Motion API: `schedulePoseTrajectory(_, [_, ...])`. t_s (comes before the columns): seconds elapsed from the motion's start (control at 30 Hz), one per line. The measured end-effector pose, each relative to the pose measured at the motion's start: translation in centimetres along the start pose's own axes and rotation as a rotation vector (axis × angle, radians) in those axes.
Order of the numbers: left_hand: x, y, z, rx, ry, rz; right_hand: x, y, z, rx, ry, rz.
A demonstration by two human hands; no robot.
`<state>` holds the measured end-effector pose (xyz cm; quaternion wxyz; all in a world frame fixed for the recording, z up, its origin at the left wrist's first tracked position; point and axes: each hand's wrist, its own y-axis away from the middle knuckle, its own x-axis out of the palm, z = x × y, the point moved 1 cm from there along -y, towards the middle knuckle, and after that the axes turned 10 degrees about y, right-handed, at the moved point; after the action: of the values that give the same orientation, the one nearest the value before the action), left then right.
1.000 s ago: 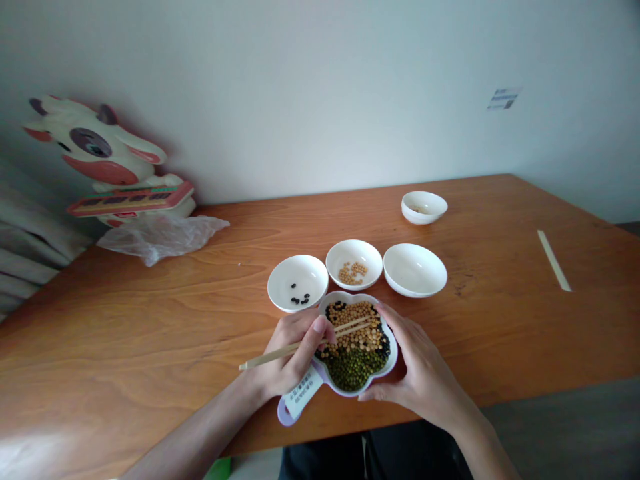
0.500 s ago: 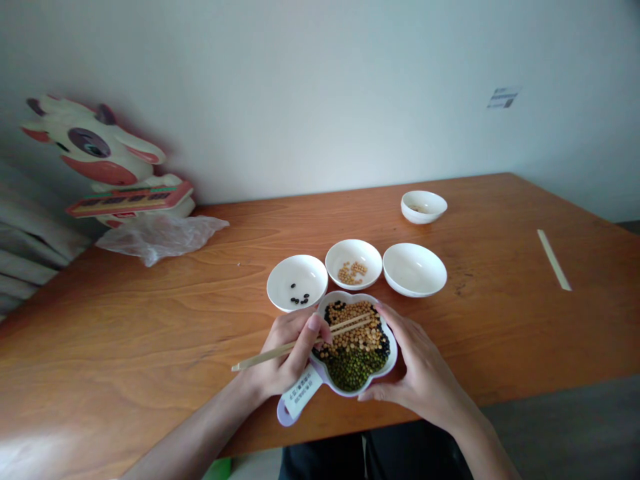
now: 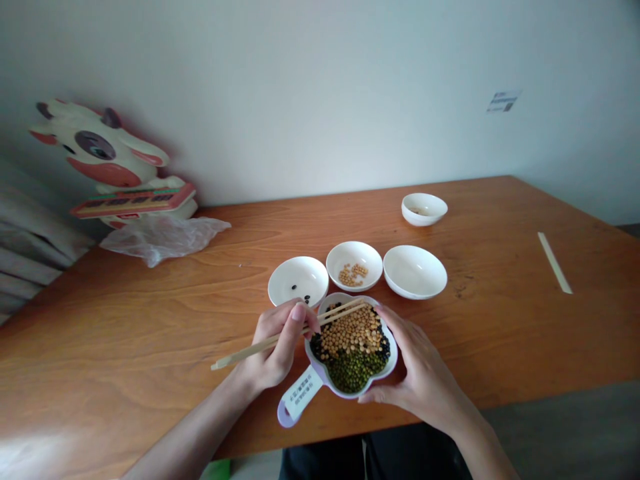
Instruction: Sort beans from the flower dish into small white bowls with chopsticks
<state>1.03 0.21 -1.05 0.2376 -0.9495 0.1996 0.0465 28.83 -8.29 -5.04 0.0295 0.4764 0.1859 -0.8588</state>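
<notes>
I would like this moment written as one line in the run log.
left hand: holds chopsticks, tips over dish of beans | right hand: grips dish side | left bowl: black beans | middle bowl: yellow beans

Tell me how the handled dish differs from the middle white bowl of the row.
The handled dish has a lobed outline and a lilac handle; the middle white bowl is round, with no handle.
The dish is well covered with yellow, black and green beans; the bowl holds only a small yellow cluster.
The right hand grips the dish; no hand is on the bowl.
Both are open-topped and white inside.
</notes>
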Motion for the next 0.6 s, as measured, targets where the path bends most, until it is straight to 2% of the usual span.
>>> schedulePoseTrajectory(0.27, [-0.5,-1.5,0.1,0.010,-0.086,-0.137,0.3,0.1,-0.3,0.016,0.009,0.012])
schedulePoseTrajectory(0.43, [-0.5,-2.0,0.2,-0.032,-0.111,-0.134,0.3,0.1,-0.3,0.028,0.012,0.020])
schedulePoseTrajectory(0.6, [-0.9,-1.3,0.4,-0.062,-0.092,-0.101,0.2,0.0,-0.3,0.017,0.014,0.008])
